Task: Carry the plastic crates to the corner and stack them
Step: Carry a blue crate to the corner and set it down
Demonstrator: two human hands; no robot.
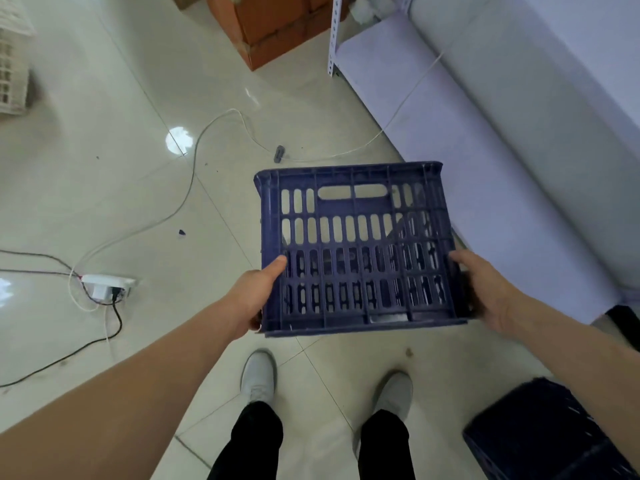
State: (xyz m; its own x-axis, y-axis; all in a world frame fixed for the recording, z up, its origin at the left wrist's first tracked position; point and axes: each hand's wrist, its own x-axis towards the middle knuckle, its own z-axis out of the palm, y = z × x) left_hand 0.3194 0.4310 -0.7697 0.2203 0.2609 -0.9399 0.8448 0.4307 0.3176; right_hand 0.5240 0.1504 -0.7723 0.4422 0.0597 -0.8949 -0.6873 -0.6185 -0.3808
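Nearest: two pale shoes on the tiled floor, and a second dark crate standing on the floor low at the right, near the right foot. Just beyond the shoes the blue crate was held off the floor, tipped so a slotted wall faced up. The left hand gripped its left edge and the right hand its right edge, thumbs on the slats, other fingers hidden behind. Farther out: a white power strip with cables at left, a pale shelf unit along the right, then an orange box and a white crate at the far edge.
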